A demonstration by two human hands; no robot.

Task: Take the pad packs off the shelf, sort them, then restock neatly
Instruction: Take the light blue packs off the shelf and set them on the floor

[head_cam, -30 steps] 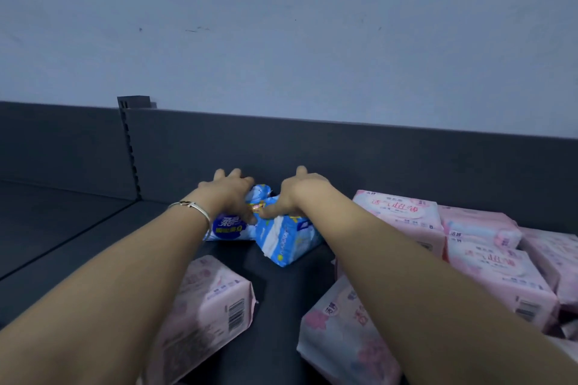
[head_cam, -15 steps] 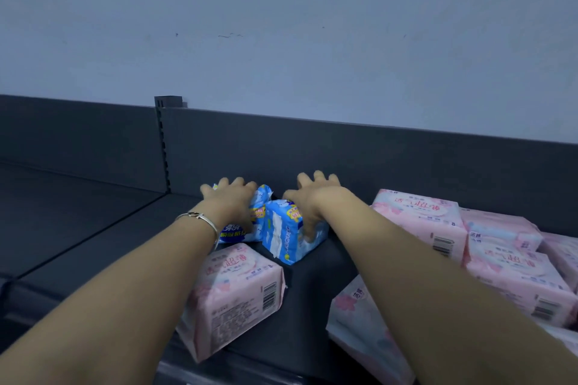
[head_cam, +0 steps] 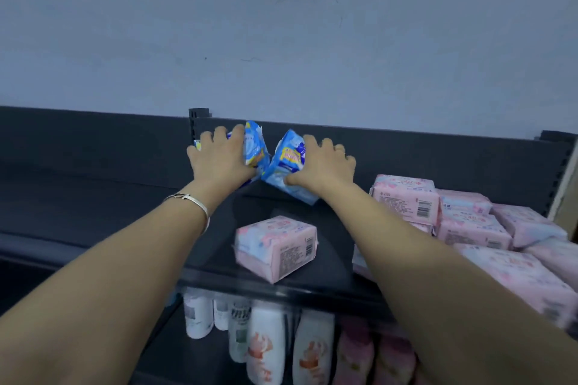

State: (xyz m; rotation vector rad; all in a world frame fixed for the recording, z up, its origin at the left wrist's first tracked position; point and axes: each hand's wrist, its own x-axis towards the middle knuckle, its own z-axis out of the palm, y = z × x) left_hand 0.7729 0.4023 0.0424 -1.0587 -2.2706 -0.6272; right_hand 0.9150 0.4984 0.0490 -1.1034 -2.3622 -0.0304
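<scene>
Both arms bare, extended forward and slightly up, forearms converging. Left hand: back up, fingers curled over the top of the left blue pack, thumb along its near side. Left wrist carries a thin silver bracelet. Right hand: back up, fingers spread and bent over the right blue pack, thumb pressed against its lower near face. The hands are near each other, not touching.
</scene>
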